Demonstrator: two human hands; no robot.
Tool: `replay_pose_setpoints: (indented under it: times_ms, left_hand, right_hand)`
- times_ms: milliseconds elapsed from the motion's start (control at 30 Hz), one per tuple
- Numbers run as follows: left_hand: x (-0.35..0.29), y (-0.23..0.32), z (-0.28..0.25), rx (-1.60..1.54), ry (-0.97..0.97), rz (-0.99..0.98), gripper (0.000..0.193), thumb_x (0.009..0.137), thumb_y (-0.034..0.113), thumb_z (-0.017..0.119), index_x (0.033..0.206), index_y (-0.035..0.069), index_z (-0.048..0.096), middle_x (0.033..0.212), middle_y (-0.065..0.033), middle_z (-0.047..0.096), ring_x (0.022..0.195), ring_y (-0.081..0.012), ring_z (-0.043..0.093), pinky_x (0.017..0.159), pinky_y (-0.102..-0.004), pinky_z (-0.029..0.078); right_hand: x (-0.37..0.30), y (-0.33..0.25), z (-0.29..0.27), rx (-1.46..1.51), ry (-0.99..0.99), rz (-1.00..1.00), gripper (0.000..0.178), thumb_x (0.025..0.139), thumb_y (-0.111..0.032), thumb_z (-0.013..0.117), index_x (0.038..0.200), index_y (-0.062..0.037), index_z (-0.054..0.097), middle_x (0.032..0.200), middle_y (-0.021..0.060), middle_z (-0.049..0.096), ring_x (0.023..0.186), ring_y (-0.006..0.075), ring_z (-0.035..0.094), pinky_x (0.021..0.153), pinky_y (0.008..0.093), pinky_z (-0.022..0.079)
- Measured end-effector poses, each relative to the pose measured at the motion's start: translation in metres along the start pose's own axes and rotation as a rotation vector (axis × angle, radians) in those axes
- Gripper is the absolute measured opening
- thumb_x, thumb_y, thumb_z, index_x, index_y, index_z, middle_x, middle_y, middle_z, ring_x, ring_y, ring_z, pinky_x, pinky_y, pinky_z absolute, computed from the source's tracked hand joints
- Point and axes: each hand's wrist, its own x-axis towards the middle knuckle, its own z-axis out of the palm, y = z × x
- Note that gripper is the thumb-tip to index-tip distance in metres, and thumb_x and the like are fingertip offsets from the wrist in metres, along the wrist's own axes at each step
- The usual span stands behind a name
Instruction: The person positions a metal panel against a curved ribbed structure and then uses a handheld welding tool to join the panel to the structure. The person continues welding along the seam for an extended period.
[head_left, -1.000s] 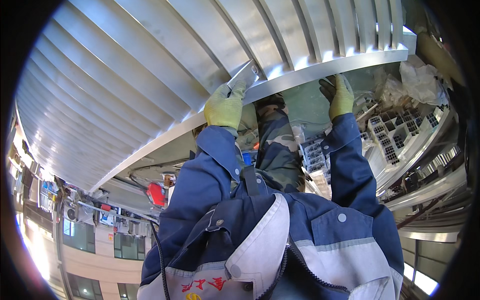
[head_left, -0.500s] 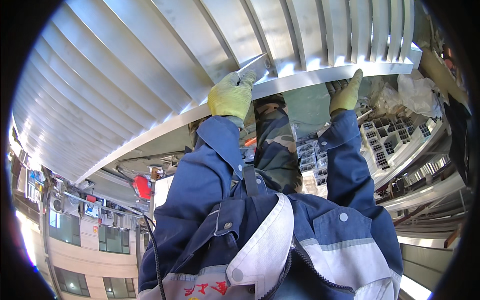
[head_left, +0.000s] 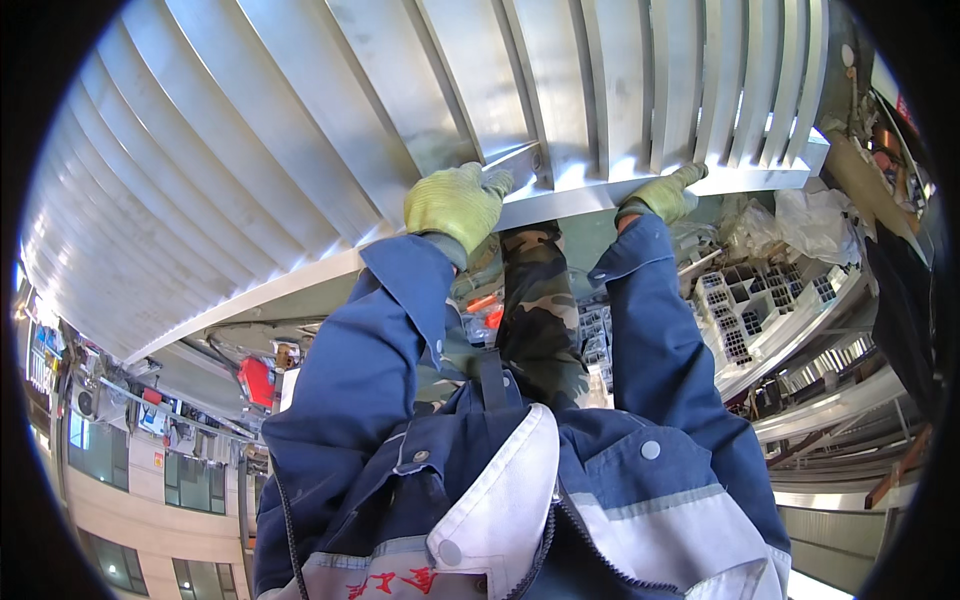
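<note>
Left hand [head_left: 452,203]: our gloved fingers clench the small metal bracket [head_left: 520,160] against the frame rail [head_left: 600,195].
Right hand [head_left: 662,195]: curled over the rail's right stretch, steadying the louvre panel [head_left: 300,130].

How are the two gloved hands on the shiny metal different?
The left hand lies palm-down with its broad back showing, at a small angled metal piece; the right hand shows only curled fingers hooked on the metal frame. Both wear yellow-green gloves and blue sleeves.
</note>
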Motion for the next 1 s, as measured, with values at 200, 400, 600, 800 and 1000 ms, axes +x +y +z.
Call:
replay_pose_setpoints:
  times_ms: [200, 400, 600, 800, 1000]
  left_hand:
    - [0.005, 0.004, -0.009, 0.004, 0.007, -0.015, 0.065, 0.102, 0.063, 0.061, 0.133, 0.008, 0.078, 0.12, -0.0243, 0.079, 0.117, -0.0445, 0.073, 0.103, -0.0508, 0.057]
    - [0.0, 0.014, -0.004, 0.015, 0.023, -0.06, 0.06, 0.102, 0.06, 0.063, 0.12, 0.006, 0.079, 0.112, -0.0272, 0.078, 0.109, -0.0477, 0.073, 0.096, -0.0547, 0.057]
    - [-0.004, 0.009, 0.008, -0.042, 0.115, -0.004, 0.061, 0.103, 0.061, 0.063, 0.109, 0.002, 0.078, 0.105, -0.0281, 0.077, 0.105, -0.0498, 0.073, 0.093, -0.0563, 0.057]
    - [-0.011, 0.015, 0.006, -0.079, 0.095, -0.018, 0.059, 0.103, 0.06, 0.065, 0.109, 0.003, 0.078, 0.101, -0.0281, 0.076, 0.101, -0.0494, 0.073, 0.09, -0.0559, 0.058]
    - [-0.015, 0.018, 0.008, -0.123, 0.114, -0.003, 0.057, 0.103, 0.059, 0.067, 0.106, 0.003, 0.079, 0.094, -0.0266, 0.076, 0.096, -0.0487, 0.074, 0.085, -0.0564, 0.058]
  right_hand:
    - [-0.005, -0.006, -0.002, 0.005, -0.049, 0.071, 0.113, 0.101, -0.083, 0.053, 0.157, 0.015, 0.044, 0.151, 0.0412, 0.058, 0.133, 0.0523, 0.065, 0.111, 0.0483, 0.057]
    - [0.0, -0.002, 0.001, 0.009, -0.037, 0.054, 0.112, 0.102, -0.082, 0.053, 0.157, 0.0162, 0.044, 0.147, 0.0411, 0.061, 0.13, 0.0521, 0.067, 0.109, 0.0483, 0.059]
    - [-0.003, -0.007, 0.001, 0.009, -0.038, 0.082, 0.111, 0.103, -0.082, 0.052, 0.155, 0.0157, 0.048, 0.145, 0.0415, 0.062, 0.129, 0.052, 0.068, 0.109, 0.0487, 0.059]
    - [0.002, -0.003, 0.004, 0.029, -0.025, 0.114, 0.111, 0.101, -0.082, 0.054, 0.156, 0.015, 0.047, 0.145, 0.0408, 0.063, 0.129, 0.0519, 0.068, 0.109, 0.0494, 0.058]
    - [0.018, 0.015, 0.011, 0.015, -0.023, 0.086, 0.111, 0.101, -0.082, 0.056, 0.155, 0.0141, 0.048, 0.145, 0.0403, 0.063, 0.128, 0.0516, 0.069, 0.107, 0.0497, 0.06]
